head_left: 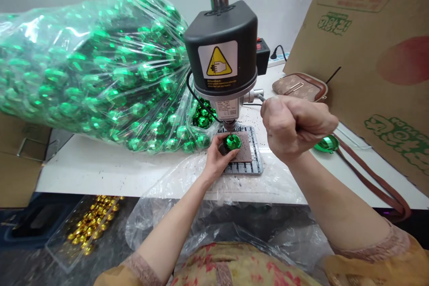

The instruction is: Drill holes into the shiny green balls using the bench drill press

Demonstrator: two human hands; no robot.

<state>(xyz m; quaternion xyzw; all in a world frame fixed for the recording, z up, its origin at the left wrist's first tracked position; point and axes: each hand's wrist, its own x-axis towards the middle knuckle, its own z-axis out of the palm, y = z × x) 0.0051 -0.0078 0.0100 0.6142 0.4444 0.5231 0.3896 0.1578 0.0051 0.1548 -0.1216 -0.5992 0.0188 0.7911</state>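
My left hand pinches a shiny green ball between thumb and fingers, over a brown board on the slotted metal base. The ball sits just below the chuck of a black drill press, which bears a yellow warning label. A small dark spot shows on top of the ball. To the right of the press, my right hand is closed in a fist around the end of the metal feed lever. The fist hides the lever's far end.
A large clear bag of green balls lies at the left. At the right stand a cardboard box, a patterned pouch with a brown strap, and a green piece. Gold balls lie low at the left.
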